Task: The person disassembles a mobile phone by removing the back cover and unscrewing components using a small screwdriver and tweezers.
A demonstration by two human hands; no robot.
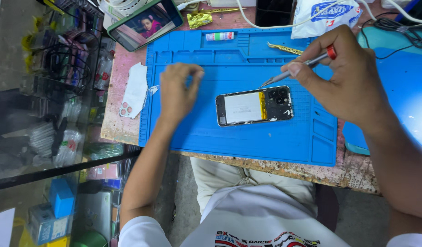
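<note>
White shirt (266,224) fills the near edge. Beyond it, on a blue mat (197,132), lies an opened phone (254,106) — back off, battery showing. Right hand (346,77) pinches a screwdriver (298,68), tip at the phone's far edge. Left hand (176,93) rests left of the phone, fingers loosely curled, gripping nothing visible. Tweezers (285,48) lie farther back.

I see a green-cased phone (144,18) playing video at the bench's (121,130) far edge, gold tweezers (284,47), a white plastic bag (325,16), and a small tube (219,36).
</note>
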